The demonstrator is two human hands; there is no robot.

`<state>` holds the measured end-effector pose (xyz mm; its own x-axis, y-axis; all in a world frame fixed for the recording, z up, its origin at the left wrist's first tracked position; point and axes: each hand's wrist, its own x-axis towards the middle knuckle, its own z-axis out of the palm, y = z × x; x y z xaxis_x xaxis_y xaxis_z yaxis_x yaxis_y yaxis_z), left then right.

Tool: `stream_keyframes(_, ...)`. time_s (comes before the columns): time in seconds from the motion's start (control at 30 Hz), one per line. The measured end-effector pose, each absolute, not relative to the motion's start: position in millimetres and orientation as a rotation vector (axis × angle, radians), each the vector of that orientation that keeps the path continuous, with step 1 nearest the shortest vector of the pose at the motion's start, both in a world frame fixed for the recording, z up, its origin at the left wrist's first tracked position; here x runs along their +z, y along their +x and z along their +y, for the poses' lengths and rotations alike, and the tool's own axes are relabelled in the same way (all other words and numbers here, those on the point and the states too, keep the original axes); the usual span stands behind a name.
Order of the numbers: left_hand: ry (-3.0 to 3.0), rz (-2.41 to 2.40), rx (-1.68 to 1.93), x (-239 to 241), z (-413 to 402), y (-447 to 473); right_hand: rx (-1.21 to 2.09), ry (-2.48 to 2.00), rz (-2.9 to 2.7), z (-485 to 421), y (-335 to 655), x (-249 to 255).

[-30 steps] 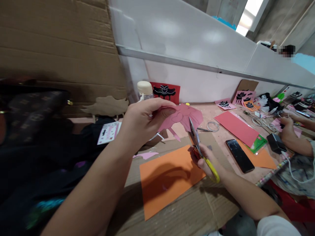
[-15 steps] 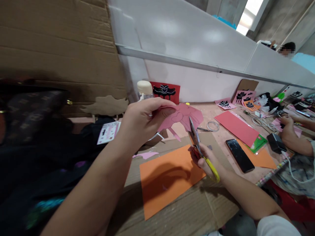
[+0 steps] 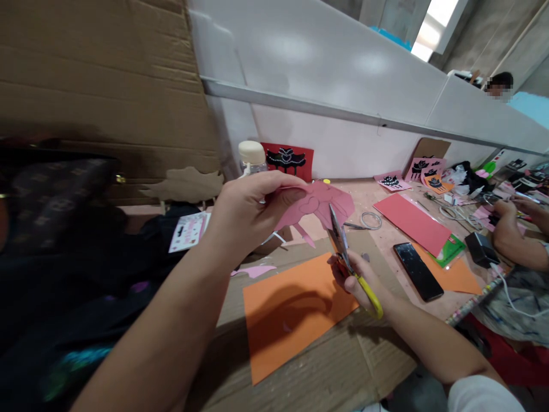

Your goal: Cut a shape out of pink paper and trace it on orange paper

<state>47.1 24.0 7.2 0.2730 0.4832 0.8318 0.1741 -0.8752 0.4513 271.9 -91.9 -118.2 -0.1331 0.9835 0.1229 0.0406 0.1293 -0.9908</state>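
Between the thumb and fingers of my left hand (image 3: pixel 261 200) is a piece of pink paper (image 3: pixel 332 196) with a heart and curved lines drawn on it. A narrow strip of it hangs down below. My right hand (image 3: pixel 360 283) is wrapped round the yellow handles of a pair of scissors (image 3: pixel 339 237), whose blades point up and meet the lower right edge of the paper. Below both hands an orange sheet (image 3: pixel 295 337) lies on brown cardboard (image 3: pixel 343 366), and a pink paper scrap (image 3: pixel 255 271) rests by its upper left corner.
To the right lie a phone (image 3: pixel 418 272), a red sheet (image 3: pixel 412 223) and a black adapter (image 3: pixel 481 250). A bottle (image 3: pixel 252 153) stands behind my left hand, near a red card (image 3: pixel 300 162). A co-worker's hands (image 3: pixel 506 220) are at the far right. Dark fabric (image 3: pixel 86 286) fills the left.
My hands, the paper and the scissors hold almost the same position. The co-worker's hands at the right have shifted slightly.
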Motion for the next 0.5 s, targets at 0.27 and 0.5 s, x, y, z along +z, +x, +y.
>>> stream_keyframes(0.27,2.291,0.608,1.624,8.4,23.5,47.1,1.181,-1.12,-1.387,-93.3,270.0,-112.5)
stream_keyframes(0.5,2.277,0.631,1.617,8.5,23.1,47.2,1.16,-1.117,-1.394,-94.6,267.4,-106.0)
